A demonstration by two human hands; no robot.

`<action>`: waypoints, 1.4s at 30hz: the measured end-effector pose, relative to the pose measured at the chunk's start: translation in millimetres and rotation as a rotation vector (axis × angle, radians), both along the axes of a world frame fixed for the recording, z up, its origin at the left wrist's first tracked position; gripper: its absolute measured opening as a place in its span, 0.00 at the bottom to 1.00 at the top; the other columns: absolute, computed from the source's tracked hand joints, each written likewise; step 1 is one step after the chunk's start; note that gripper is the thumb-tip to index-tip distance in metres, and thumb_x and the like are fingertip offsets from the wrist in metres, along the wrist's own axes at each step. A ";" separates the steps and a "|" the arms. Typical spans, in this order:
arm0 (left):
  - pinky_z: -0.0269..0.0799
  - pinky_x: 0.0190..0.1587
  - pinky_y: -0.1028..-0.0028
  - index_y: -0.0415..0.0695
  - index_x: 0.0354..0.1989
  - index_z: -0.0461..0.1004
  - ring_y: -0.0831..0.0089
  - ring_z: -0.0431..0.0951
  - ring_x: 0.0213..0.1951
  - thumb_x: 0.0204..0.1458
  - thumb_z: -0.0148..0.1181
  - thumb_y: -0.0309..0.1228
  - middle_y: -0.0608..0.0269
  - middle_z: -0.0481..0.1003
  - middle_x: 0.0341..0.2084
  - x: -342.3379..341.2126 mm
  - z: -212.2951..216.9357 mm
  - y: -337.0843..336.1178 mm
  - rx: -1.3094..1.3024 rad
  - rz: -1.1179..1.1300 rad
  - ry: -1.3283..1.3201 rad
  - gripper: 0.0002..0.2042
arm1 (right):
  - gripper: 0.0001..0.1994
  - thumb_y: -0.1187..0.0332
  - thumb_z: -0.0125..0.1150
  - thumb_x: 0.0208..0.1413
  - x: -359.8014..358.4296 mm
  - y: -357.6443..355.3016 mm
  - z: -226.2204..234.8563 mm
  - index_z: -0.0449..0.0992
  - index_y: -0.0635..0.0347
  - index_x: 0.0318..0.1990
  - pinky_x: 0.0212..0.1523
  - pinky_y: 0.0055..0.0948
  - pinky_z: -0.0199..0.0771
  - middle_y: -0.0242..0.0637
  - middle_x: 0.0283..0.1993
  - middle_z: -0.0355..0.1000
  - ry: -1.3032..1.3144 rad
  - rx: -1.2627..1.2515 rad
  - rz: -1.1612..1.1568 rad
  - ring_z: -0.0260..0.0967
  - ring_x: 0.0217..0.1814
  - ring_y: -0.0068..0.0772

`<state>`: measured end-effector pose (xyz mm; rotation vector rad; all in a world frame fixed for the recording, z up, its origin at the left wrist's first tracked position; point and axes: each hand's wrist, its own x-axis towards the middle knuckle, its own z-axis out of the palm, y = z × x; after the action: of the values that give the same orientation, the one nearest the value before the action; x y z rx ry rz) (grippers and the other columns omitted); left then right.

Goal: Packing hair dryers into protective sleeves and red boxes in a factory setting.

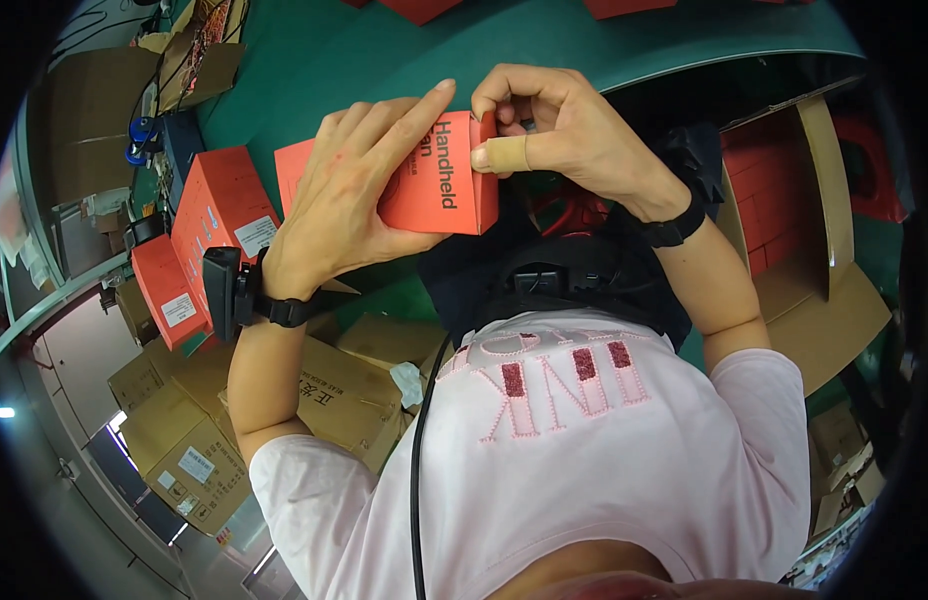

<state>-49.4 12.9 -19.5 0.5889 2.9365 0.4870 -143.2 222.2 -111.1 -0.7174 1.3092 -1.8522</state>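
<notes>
Above green table (314, 60), both hands (349, 190) grip orange box (439, 190).

A green surface (314, 60) curves across the top; orange-red boxes (219, 205) lie stacked along its left side; more red boxes (419, 8) sit at its far edge.

Two hands, left (349, 190) and right (564, 130), hold one orange box (449, 195). Three more orange boxes (224, 205) lie on the green surface (314, 60) at the left. One open cardboard carton (784, 200) holds stacked orange boxes. Several brown cartons (354, 390) sit below.
</notes>
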 end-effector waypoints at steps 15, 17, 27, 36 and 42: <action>0.64 0.58 0.60 0.43 0.71 0.62 0.53 0.73 0.51 0.30 0.76 0.37 0.52 0.72 0.53 -3.2 -2.2 1.3 -0.011 0.071 0.047 0.51 | 0.14 0.73 0.67 0.57 -8.0 -1.2 -1.0 0.73 0.61 0.49 0.43 0.23 0.74 0.32 0.43 0.70 -0.022 -0.096 -0.037 0.71 0.40 0.20; 0.65 0.58 0.61 0.45 0.70 0.63 0.54 0.73 0.52 0.32 0.77 0.38 0.53 0.73 0.53 0.3 -1.0 4.6 -0.006 0.102 0.029 0.49 | 0.20 0.72 0.68 0.57 -3.0 6.3 5.0 0.72 0.62 0.57 0.46 0.24 0.75 0.34 0.49 0.71 0.103 0.037 -0.322 0.72 0.45 0.22; 0.65 0.61 0.60 0.45 0.66 0.66 0.56 0.73 0.56 0.32 0.80 0.39 0.56 0.73 0.56 3.2 -7.5 24.9 0.006 0.177 0.168 0.46 | 0.29 0.67 0.69 0.57 22.4 23.4 28.8 0.69 0.69 0.64 0.49 0.26 0.77 0.47 0.54 0.73 0.011 0.366 -0.145 0.77 0.49 0.26; 0.65 0.58 0.59 0.45 0.59 0.70 0.57 0.74 0.52 0.32 0.79 0.34 0.58 0.75 0.51 17.8 -13.1 33.9 0.111 0.142 0.233 0.39 | 0.34 0.67 0.70 0.55 35.0 21.7 26.0 0.64 0.73 0.67 0.52 0.26 0.76 0.50 0.56 0.73 0.025 0.317 -0.087 0.77 0.50 0.30; 0.63 0.57 0.57 0.46 0.60 0.69 0.56 0.72 0.52 0.32 0.79 0.34 0.59 0.74 0.51 26.0 -14.3 34.3 0.061 0.043 0.256 0.40 | 0.40 0.66 0.71 0.56 44.2 18.1 17.2 0.56 0.72 0.71 0.51 0.27 0.77 0.50 0.56 0.73 0.057 0.301 -0.061 0.77 0.50 0.31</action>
<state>-23.3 47.2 -33.8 0.6415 3.1921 0.5450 -99.0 240.3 -93.9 -0.5781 1.6189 -1.6413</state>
